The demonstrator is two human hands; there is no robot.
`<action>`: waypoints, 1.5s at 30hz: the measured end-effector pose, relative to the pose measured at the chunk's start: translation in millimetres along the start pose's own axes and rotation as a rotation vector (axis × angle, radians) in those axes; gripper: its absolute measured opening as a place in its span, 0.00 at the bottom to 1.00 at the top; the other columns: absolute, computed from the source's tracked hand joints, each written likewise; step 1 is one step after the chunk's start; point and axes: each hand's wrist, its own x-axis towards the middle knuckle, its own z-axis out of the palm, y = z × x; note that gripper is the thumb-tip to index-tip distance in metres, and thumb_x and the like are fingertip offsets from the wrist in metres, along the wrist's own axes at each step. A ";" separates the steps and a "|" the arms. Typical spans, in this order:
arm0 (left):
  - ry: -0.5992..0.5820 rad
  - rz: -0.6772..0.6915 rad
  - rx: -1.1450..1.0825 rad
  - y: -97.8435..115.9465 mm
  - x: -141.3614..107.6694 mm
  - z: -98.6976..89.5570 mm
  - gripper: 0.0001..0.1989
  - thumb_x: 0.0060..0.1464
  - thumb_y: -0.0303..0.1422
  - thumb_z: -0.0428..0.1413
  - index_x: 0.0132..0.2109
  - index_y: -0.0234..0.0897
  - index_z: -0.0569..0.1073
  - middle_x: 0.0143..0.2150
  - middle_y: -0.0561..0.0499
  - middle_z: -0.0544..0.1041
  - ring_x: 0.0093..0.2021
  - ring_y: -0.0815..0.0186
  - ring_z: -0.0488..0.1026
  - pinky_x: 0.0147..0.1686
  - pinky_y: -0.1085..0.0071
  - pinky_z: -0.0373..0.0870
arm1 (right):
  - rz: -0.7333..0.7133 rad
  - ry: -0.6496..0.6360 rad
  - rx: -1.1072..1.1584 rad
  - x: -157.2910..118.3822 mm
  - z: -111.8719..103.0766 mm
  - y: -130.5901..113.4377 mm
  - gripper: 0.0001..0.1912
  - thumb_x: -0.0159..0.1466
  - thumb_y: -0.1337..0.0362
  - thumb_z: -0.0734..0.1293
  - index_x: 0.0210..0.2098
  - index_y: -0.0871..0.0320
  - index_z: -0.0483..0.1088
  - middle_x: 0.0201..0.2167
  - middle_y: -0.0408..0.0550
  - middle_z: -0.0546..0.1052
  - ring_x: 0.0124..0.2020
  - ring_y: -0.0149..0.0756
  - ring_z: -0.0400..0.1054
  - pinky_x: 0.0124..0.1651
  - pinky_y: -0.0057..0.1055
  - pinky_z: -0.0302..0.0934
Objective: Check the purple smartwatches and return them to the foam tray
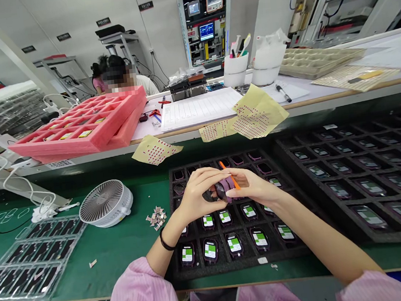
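Observation:
A small purple watch case (222, 190) is held up over the black foam tray (221, 268), between my two hands. My left hand (197, 195) curls round its left side, thumb below and fingers above. From the right, my right hand (250, 183) grips the case's edge and also has a thin orange stick (235, 182), slanting across the case. The stick's exact kind and its tip cannot be made out. Below the hands, watch cases with green and white faces, such as one watch (234, 244), sit in the tray's compartments; my hands hide some of them.
A second foam tray (340, 231) of watches lies right. A white fan (106, 204), a pile of small pieces (156, 218) and a clear plastic tray (62, 253) lie left. Yellow sticker sheets (254, 115) overhang the shelf, with a pink foam tray (111, 131). A person (147, 85) sits beyond.

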 end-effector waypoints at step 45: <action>0.103 -0.083 -0.041 2.6 1.0 -0.7 0.25 0.44 0.25 0.63 0.52 0.36 0.73 0.47 0.44 0.77 0.45 0.61 0.76 0.44 0.65 0.75 | -0.746 0.318 -0.379 -24.8 4.8 -17.2 0.19 0.71 0.62 0.57 0.33 0.55 0.77 0.27 0.45 0.80 0.28 0.34 0.75 0.30 0.30 0.70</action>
